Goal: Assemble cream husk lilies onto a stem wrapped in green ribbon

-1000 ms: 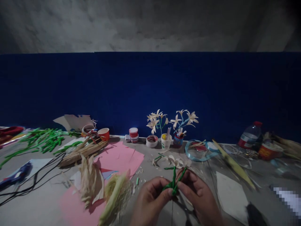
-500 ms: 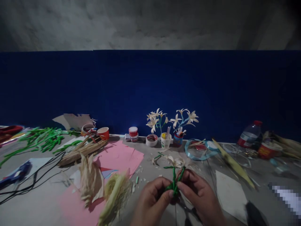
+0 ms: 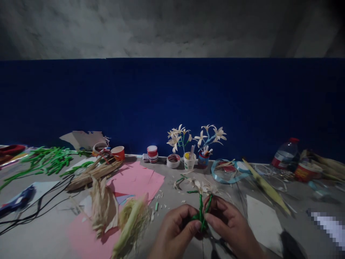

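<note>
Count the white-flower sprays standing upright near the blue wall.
2: the left spray rises by the white cup; the right spray rises above the blue cup beside it. Neither is hidden.

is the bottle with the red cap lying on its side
No, the bottle stands upright near the blue wall, its red cap on top.

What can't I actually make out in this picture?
All in the head view:
- Lower ends of the green stems: hidden by the fingers of the left hand and right hand.
- Far end of the blue tool: cut off by the left edge.
- Wording on the bottle label: too small and blurred.
- What the pale shape at lower right is: hidden by blocky pixels.
</note>
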The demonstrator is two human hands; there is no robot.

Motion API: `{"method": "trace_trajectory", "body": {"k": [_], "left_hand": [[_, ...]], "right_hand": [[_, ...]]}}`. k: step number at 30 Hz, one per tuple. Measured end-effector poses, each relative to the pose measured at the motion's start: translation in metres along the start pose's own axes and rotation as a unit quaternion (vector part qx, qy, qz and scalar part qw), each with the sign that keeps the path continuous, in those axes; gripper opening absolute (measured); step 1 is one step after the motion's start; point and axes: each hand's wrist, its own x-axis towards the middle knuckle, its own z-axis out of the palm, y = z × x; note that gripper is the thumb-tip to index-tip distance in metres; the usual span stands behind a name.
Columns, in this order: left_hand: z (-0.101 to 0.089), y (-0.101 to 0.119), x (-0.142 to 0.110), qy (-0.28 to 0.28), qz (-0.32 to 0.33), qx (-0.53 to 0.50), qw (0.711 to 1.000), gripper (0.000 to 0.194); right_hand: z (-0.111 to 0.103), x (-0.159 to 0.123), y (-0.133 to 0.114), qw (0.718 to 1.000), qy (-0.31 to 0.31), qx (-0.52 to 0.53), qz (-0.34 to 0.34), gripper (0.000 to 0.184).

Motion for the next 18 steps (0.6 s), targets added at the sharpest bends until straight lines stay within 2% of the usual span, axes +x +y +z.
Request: {"method": "trace_trajectory", "body": {"k": [7, 14, 18], "left_hand": [[0.0001, -0.0011, 0.0005, -0.003, 0.016, 0.005, 1.000, 0.033], [-0.0009, 0.0005, -0.0016, -0.016, 0.025, 0.052, 0.998, 0.035], [0.0023, -0.0018, -0.0030, -0.025, 0.017, 0.019, 0.999, 0.033]], "right_hand": [[0.0000, -0.0032, 0.0014, 0.999, 0.012, -0.040, -0.010, 0.013], [-0.0013, -0.0034, 0.0025, 0.998, 0.012, -0.064, -0.021, 0.012], [-0.0010, -0.0053, 0.0020, 0.997, 0.019, -0.076, -0.021, 0.012]]}}
